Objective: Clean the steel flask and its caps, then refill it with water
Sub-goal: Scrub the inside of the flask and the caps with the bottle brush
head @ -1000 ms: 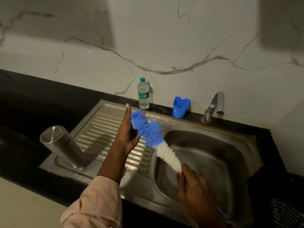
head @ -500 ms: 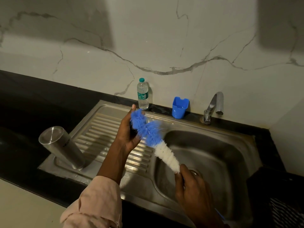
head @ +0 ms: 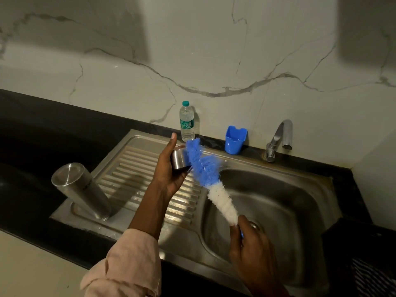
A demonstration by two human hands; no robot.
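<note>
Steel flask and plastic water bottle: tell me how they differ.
The steel flask is opaque bare metal; the plastic water bottle is clear with a label. The flask stands on the draining board, apparently mouth down; the bottle stands behind the sink, by the wall, green cap on. The flask looks wider. Neither is held.

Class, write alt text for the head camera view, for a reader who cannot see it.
A person's left hand holds a small steel cap over a steel sink while the right hand scrubs it with a blue and white bottle brush. A steel flask stands upside down on the drainboard; a water bottle, blue cup and tap line the back.
</note>
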